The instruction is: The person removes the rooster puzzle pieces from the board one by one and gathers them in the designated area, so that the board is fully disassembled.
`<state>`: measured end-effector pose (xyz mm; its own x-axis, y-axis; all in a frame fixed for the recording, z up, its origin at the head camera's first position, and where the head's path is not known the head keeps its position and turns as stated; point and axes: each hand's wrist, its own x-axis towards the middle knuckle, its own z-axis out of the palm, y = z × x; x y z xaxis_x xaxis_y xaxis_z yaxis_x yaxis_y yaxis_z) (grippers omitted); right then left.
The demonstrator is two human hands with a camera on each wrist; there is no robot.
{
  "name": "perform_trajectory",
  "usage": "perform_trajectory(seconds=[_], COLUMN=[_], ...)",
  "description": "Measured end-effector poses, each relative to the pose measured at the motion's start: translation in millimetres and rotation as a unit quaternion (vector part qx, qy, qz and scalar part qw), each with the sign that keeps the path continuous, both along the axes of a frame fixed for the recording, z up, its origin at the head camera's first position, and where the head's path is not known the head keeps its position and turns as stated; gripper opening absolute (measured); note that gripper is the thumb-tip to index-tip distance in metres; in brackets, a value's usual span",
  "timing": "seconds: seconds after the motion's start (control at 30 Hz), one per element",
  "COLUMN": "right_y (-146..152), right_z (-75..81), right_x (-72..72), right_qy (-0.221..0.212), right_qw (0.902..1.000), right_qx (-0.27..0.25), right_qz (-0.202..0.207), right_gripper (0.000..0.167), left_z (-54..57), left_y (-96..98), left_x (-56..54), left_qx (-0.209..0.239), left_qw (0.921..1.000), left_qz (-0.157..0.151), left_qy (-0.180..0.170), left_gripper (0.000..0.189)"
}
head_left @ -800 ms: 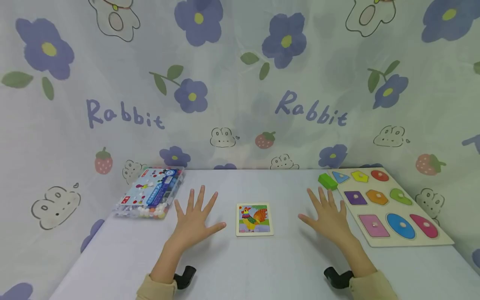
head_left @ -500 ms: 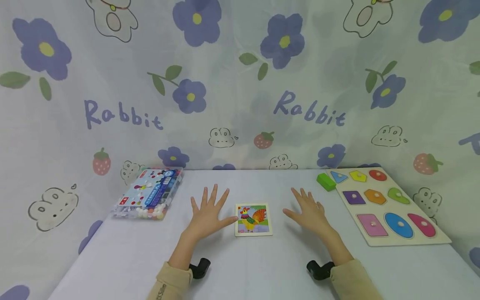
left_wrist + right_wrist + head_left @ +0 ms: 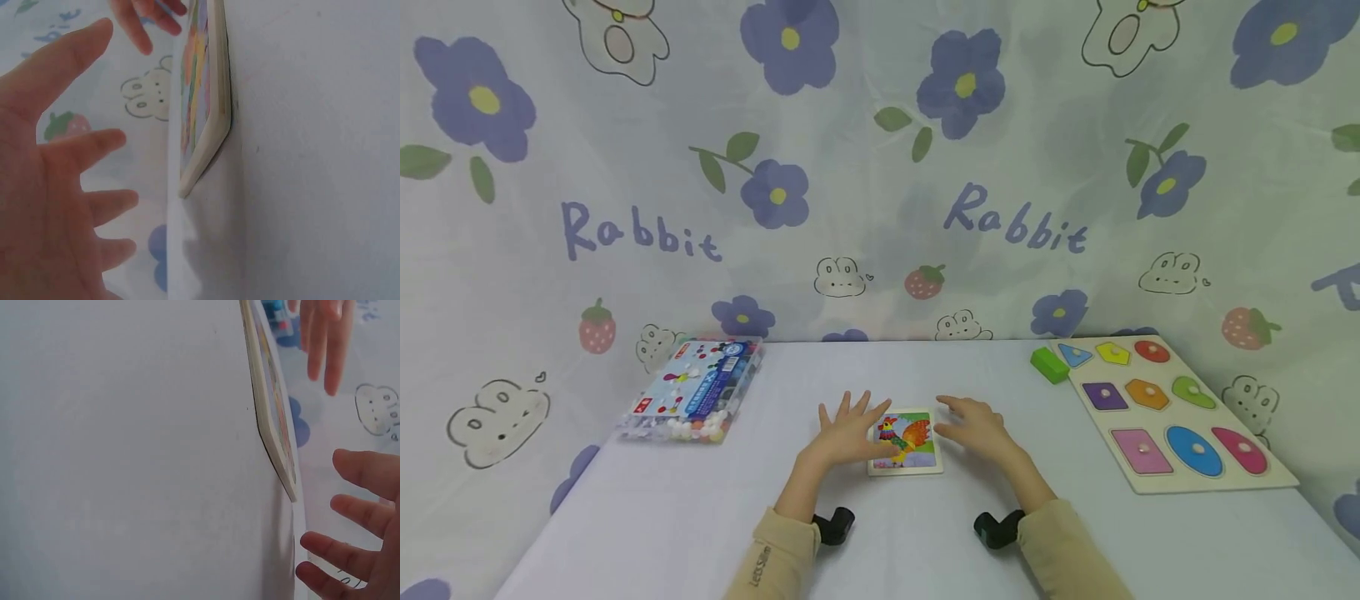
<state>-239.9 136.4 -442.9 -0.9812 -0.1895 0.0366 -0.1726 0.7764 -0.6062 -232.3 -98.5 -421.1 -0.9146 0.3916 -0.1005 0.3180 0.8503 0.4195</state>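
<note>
The rooster board (image 3: pixel 916 433) lies flat on the counter (image 3: pixel 895 537) between the left grip (image 3: pixel 847 435), whose thumb overlaps it in the head view, and the right grip (image 3: pixel 977 427), just beside it. Both grips are spread, holding nothing. A sound hold would likely need even pressure on opposite edges. Beyond the right grip lies a shape puzzle (image 3: pixel 1150 419).
</note>
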Motion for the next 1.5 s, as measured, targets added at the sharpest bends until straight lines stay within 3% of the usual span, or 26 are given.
perform_trajectory(seconds=[0.43,0.73,1.13,1.5], right_y=[-17,-20,-21,-26], right_z=[-6.2,-7.3,-4.3,3.5], right_x=[-6.4,-7.7,-16.2,-20.7], right_qy=[0.016,0.038,-0.008,-0.031], right_qw=[0.9985,0.9954,0.9952,0.9894], right_qx=[0.053,0.088,0.098,0.139], right_qz=[0.003,-0.007,0.003,0.026], right_gripper=[0.041,0.034,0.029,0.028], left_z=[-4.3,-9.3,-13.7,-9.5], left_y=[6.2,7.9,10.6,9.0], left_x=[0.6,-0.6,-4.9,-2.9], left_qx=[-0.017,-0.017,-0.024,-0.015], left_qw=[0.9984,0.998,0.9974,0.9975], left_qz=[-0.028,-0.036,-0.037,-0.039], left_qy=[-0.047,-0.049,-0.057,-0.057], left_gripper=[0.07,0.068,0.068,0.066])
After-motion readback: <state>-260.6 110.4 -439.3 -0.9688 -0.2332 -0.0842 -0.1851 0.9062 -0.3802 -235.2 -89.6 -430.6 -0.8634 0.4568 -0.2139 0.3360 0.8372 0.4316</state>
